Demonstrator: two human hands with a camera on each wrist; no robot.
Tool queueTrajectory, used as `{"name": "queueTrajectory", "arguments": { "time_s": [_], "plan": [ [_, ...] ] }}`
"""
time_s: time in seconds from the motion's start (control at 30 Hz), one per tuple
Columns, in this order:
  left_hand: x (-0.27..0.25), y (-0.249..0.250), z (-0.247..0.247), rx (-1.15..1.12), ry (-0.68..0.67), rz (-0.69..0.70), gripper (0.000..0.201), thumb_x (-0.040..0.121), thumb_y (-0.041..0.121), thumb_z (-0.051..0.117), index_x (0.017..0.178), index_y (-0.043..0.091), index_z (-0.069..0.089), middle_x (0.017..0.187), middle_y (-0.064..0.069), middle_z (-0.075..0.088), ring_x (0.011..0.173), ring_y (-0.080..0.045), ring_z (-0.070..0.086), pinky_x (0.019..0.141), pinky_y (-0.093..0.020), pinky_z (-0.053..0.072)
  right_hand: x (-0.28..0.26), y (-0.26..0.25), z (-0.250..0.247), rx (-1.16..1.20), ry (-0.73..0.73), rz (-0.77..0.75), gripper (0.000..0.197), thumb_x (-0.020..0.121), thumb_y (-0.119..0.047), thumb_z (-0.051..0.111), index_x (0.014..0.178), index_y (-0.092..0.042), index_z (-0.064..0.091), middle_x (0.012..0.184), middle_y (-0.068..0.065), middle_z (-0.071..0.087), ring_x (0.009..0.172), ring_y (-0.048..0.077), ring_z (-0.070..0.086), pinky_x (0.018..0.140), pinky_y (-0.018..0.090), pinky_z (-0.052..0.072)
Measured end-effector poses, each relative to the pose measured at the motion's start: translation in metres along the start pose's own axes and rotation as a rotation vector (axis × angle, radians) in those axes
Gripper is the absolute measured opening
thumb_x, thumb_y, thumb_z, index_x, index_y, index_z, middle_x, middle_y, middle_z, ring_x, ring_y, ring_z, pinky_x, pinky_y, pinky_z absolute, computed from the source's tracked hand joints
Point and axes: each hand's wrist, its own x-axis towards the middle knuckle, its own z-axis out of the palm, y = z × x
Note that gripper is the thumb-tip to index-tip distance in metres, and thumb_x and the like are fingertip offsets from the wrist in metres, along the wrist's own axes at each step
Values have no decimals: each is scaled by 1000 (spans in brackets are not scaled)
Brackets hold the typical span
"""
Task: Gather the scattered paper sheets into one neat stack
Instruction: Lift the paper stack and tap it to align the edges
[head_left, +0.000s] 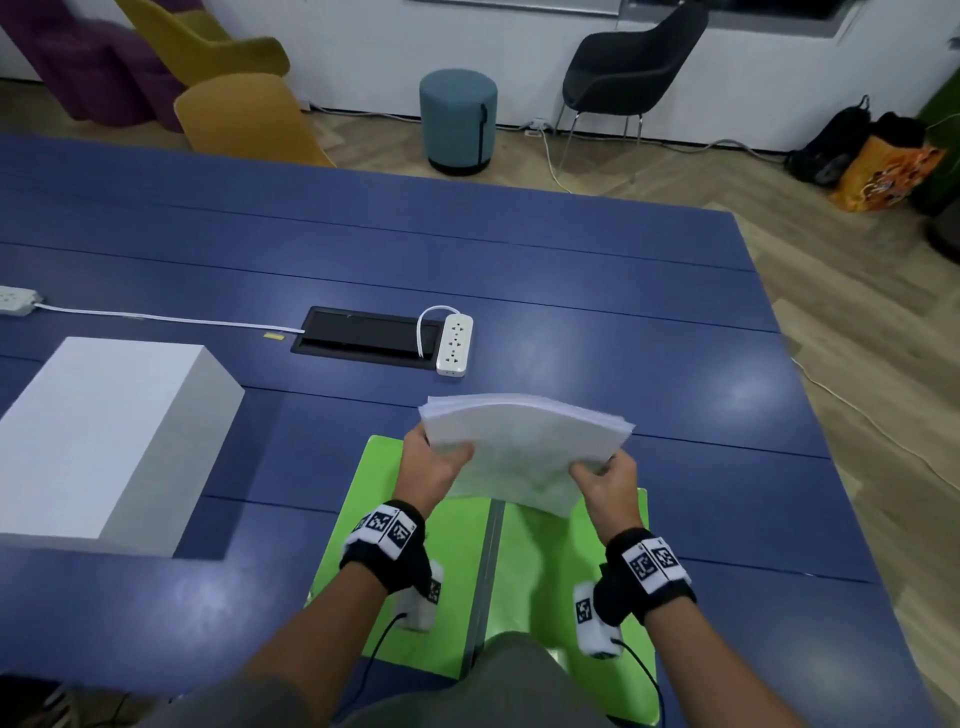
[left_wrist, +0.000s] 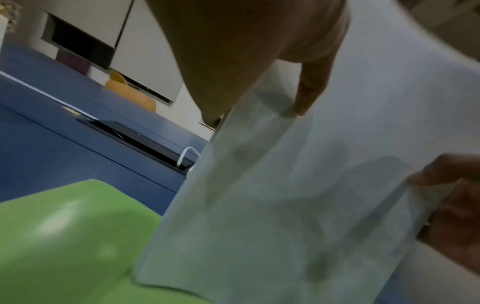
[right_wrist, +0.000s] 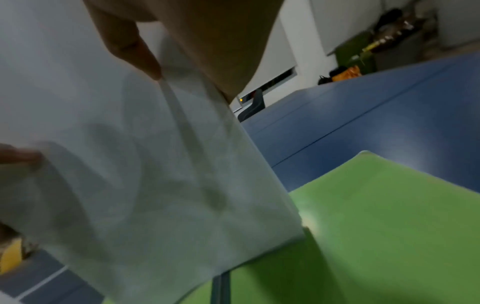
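Observation:
A stack of white paper sheets (head_left: 524, 447) is held tilted above two green mats (head_left: 452, 561) on the blue table (head_left: 571, 270). My left hand (head_left: 434, 467) grips the stack's left side, thumb on top. My right hand (head_left: 605, 480) grips its right side. The sheets bow upward at the far edge, and their near edge hangs just over the mats. In the left wrist view the paper sheets (left_wrist: 298, 195) fill the right half, with my thumb (left_wrist: 311, 86) pressing on them. In the right wrist view the paper sheets (right_wrist: 145, 174) hang beside the green mat (right_wrist: 389, 216).
A large white box (head_left: 104, 431) stands on the table at the left. Behind the stack lie a white power strip (head_left: 454, 345) and a black cable hatch (head_left: 363, 338). Another power strip (head_left: 18, 300) lies at the far left. Chairs and a teal stool (head_left: 458, 119) stand beyond the table.

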Motion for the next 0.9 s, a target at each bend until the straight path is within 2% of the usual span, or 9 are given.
{"name": "queueTrajectory", "arguments": {
  "time_s": [0.13, 0.23, 0.37, 0.5, 0.6, 0.67, 0.77, 0.83, 0.9],
  "plan": [
    [5, -5, -2, 35, 9, 12, 45, 71, -13, 71, 108, 8, 55, 95, 2, 67, 85, -5, 66, 78, -21, 54, 4, 0, -4, 2, 1, 7, 33, 63, -3, 56, 95, -3, 60, 83, 4, 68, 70, 3, 64, 65, 17, 50],
    [0, -16, 8, 116, 10, -46, 44, 71, -11, 71, 108, 6, 55, 99, -9, 67, 91, -23, 65, 84, -33, 54, 5, 12, 1, -41, -11, 91, 33, 69, 1, 60, 102, 1, 59, 90, 8, 68, 80, 19, 65, 70, 28, 51],
    [2, -10, 12, 166, -7, 35, 31, 78, -3, 67, 102, 16, 62, 95, -3, 69, 86, -20, 66, 82, -32, 53, 8, 8, -6, 0, 32, 106, 33, 77, 17, 56, 102, -6, 59, 94, 3, 68, 84, 19, 64, 73, 32, 49],
    [5, 14, 10, 429, -197, 219, 22, 73, 18, 62, 92, 30, 61, 81, 4, 69, 78, -22, 65, 76, -32, 54, 13, -15, -34, -20, 217, -115, 79, 70, 12, 72, 132, -20, 35, 129, 1, 47, 117, 12, 48, 100, 21, 40],
    [4, 40, 17, 766, -227, 375, 22, 67, 34, 55, 88, 31, 49, 67, 0, 59, 72, -29, 54, 67, -34, 48, 22, -27, -54, -265, 126, -294, 95, 64, -4, 82, 137, -39, 33, 145, -11, 35, 135, 13, 33, 109, 29, 32],
    [1, 55, 23, 850, -243, 444, 25, 67, 33, 57, 90, 34, 48, 68, 0, 60, 75, -30, 55, 66, -34, 46, 27, -28, -57, -367, -69, -256, 75, 62, -11, 81, 124, -43, 53, 130, -16, 54, 125, 19, 47, 101, 40, 44],
    [-1, 67, 29, 973, -276, 513, 17, 73, 31, 62, 89, 35, 59, 74, 1, 66, 82, -29, 61, 69, -33, 47, 21, -27, -54, -193, -96, -102, 30, 64, 3, 80, 75, -24, 74, 73, -11, 67, 72, 12, 59, 74, 34, 50],
    [0, 69, 19, 989, -297, 455, 20, 76, 38, 65, 96, 40, 65, 83, 7, 71, 89, -23, 63, 75, -34, 49, 17, -25, -56, -90, -28, -54, 24, 63, 9, 79, 63, -14, 71, 66, -3, 64, 64, 12, 56, 67, 31, 46],
    [6, 60, -10, 993, -279, 316, 30, 72, 43, 69, 101, 48, 63, 89, 16, 70, 93, -16, 63, 82, -34, 50, 15, -21, -61, -24, 3, -44, 24, 63, 11, 78, 66, -12, 71, 66, -3, 67, 62, 11, 58, 64, 25, 48]
  ]
}}
